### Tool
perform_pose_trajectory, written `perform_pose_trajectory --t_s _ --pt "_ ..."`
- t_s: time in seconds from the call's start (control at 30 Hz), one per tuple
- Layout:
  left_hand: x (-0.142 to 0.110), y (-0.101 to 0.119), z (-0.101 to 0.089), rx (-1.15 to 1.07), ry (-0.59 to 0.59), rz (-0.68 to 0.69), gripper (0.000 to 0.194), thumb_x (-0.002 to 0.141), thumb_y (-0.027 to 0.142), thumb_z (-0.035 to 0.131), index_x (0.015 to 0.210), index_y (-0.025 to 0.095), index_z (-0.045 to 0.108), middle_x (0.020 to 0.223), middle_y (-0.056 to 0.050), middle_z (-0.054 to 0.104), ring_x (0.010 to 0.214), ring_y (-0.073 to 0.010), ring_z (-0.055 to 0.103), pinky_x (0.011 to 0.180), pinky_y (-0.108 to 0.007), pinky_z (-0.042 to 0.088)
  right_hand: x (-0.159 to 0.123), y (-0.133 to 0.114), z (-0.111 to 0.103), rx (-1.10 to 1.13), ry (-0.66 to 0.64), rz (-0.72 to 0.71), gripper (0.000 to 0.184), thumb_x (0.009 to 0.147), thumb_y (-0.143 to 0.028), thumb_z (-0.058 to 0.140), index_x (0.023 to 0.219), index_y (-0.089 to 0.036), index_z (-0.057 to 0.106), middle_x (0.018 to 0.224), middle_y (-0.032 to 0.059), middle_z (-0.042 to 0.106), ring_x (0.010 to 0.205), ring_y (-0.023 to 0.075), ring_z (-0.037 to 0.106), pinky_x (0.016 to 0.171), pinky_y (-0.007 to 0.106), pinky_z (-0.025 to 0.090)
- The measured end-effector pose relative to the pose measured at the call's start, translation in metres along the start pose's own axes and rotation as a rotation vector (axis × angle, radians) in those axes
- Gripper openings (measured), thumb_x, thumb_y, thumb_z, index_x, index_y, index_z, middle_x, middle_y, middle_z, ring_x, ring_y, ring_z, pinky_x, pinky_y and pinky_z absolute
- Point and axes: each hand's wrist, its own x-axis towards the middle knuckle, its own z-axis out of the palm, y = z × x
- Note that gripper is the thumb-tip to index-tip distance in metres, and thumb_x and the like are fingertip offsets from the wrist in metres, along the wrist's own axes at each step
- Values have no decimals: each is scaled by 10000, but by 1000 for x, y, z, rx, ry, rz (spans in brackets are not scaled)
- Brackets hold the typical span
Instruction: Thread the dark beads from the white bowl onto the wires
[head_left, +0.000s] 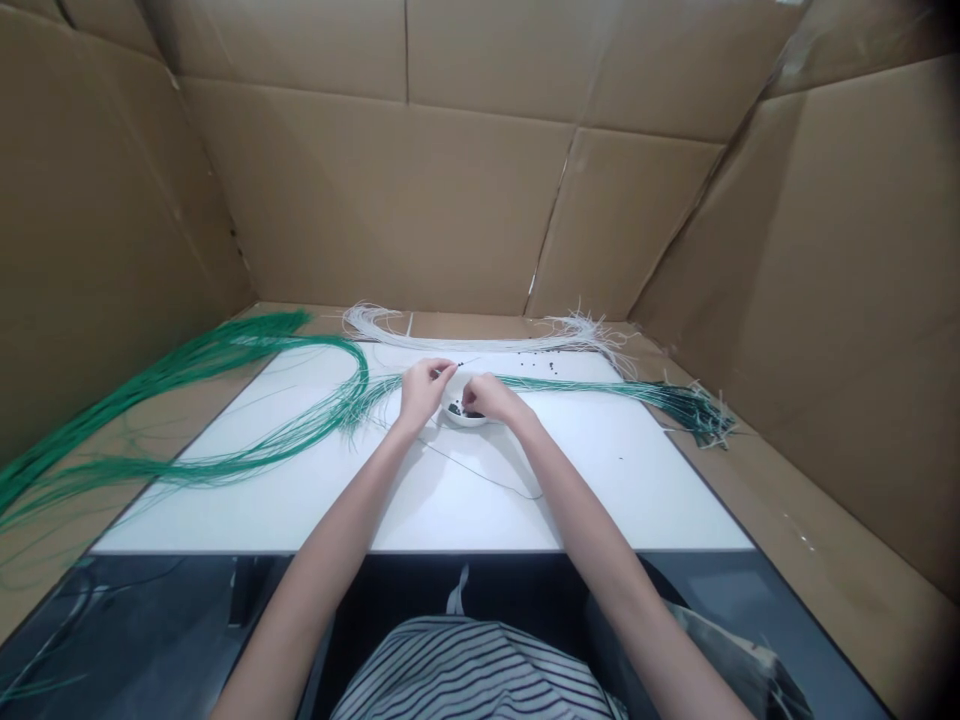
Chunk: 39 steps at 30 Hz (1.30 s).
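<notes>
The left hand (422, 388), at the centre of the frame, has its thumb and forefinger brought together at the tips in a pinch aimed right; whatever lies between those fingers is too small to make out. A tiny dark speck (460, 364) shows just beside the tips. The right hand (487, 396), just right of it, curls down over a white bowl (465, 421), its fingers bent inward and pointing left. Their tips are hidden, so I cannot tell whether they grasp anything.

The bowl sits on the white table (615, 505) at the centre of the frame, upright and opening upward, with small dark beads (454, 408) inside. More dark beads (551, 366) are scattered on the table, right of centre.

Below the hands, 1 thin strand (480, 472) lies with its long axis slanting from beside the left wrist down to the right, its far end curving up near the right forearm. At the left of the frame, a green bundle (247, 465) loops round, bowed toward the right. A darker green bundle (675, 398) runs nearly level to a splayed end at right. Beyond the bowl, a white bundle (465, 345) stretches sideways in a shallow arc.
</notes>
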Motion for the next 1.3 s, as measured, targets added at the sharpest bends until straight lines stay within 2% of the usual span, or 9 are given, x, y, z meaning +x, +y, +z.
perform_pose_trajectory --t_s 0.07,0.13,0.27,0.37,0.43,0.6,1.3 --pt "0 -2 1 -7 7 19 144 727 267 565 744 170 670 786 -41 680 651 -145 569 654 -270 445 -3 6 -3 68 54 -4 191 623 -43 541 696 -167 666 699 44 678 673 156 612 647 228 448" --pt "1 -2 1 -18 8 39 132 724 262 568 731 176 669 765 -36 678 643 -142 568 645 -266 446 -7 10 -5 248 164 14 183 647 -63 537 740 -170 652 703 32 673 649 133 610 659 235 466" --pt "0 1 -1 -7 26 60 130 736 244 555 732 168 660 762 -37 666 648 -135 564 641 -256 443 -14 17 -6 863 423 92 111 637 -158 600 748 -157 610 706 34 663 637 141 623 619 280 508" --pt "-3 7 -3 13 88 131 147 762 252 531 761 166 650 785 -41 645 687 -133 561 657 -246 436 -16 19 -6 1214 507 79 233 586 -233 683 786 -153 596 749 48 670 701 159 637 684 309 518" --pt "-5 10 -3 28 106 210 157 780 256 514 773 170 645 783 -37 630 697 -126 555 661 -236 429 -17 20 -7 1335 528 57 297 573 -267 707 824 -155 593 777 55 675 726 158 638 722 314 513" --pt "-8 13 -2 40 76 325 164 802 255 489 786 177 632 777 -27 609 711 -118 551 666 -223 424 -18 21 -9 1376 532 66 331 591 -320 698 862 -166 590 845 64 675 708 135 628 669 278 510" --pt "-9 11 0 47 67 344 149 798 250 499 776 180 628 766 -23 604 680 -113 541 672 -225 431 -17 22 -9 1329 538 40 300 617 -339 666 857 -176 589 891 62 671 686 114 613 615 237 493"
